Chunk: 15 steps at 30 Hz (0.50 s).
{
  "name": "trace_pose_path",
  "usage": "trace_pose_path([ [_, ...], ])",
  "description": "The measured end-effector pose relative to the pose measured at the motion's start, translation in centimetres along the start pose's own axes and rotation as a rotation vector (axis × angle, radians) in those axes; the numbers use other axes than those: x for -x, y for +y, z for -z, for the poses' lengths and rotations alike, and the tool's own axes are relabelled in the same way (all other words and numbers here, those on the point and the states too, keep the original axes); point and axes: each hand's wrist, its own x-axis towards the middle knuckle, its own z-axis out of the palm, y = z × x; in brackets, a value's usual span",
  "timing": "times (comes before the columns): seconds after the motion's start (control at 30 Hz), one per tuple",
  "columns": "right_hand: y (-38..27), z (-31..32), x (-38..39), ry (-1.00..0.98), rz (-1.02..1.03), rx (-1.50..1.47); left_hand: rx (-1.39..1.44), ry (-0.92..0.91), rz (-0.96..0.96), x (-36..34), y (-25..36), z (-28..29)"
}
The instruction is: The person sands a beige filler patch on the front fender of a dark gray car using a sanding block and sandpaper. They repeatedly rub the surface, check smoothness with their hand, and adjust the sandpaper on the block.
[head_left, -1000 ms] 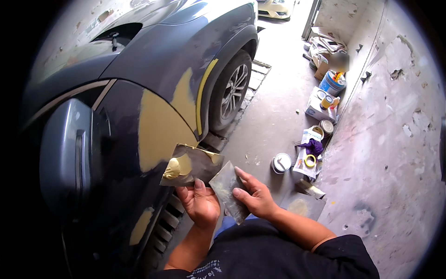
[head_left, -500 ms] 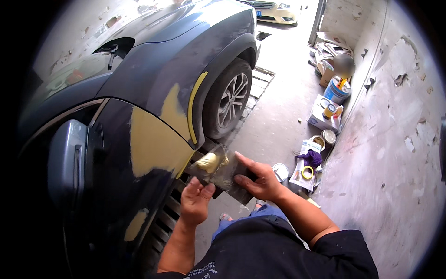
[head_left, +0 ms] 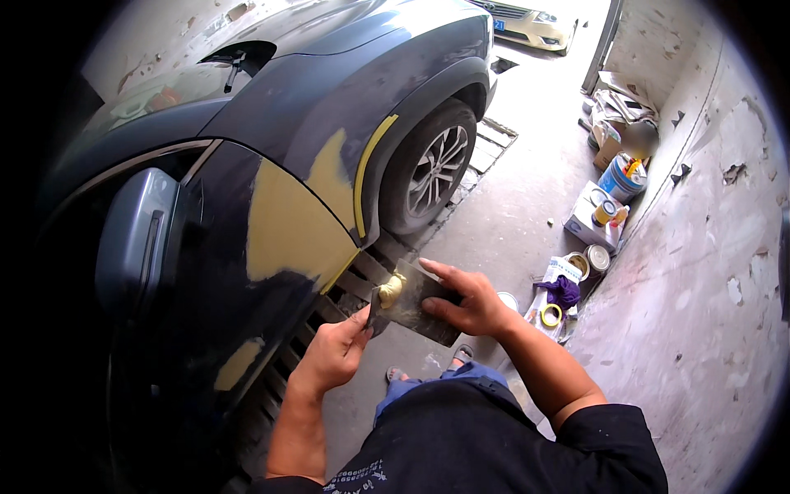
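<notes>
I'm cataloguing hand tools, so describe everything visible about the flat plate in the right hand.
The plate is thin, flat and apparently rectangular, dark grey, metallic-looking, with pale smears on its face. It lies diagonally in the picture, gripped by the right hand, thumb on that face. Pale yellow paste is heaped at its left end, near the left hand; other contact there is unclear.
</notes>
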Motion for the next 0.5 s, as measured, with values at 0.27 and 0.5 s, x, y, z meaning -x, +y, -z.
trace_pose_path([
  [0.27, -2.0, 2.4, -1.1, 0.155, 0.193, 0.039, 0.703, 0.015, 0.179, 1.1, -4.5, -2.6],
  [0.5, -4.3, 1.5, 0.0, -0.143, 0.545, 0.106, 1.089, 0.013, 0.061, 1.0, -5.0, -4.0],
])
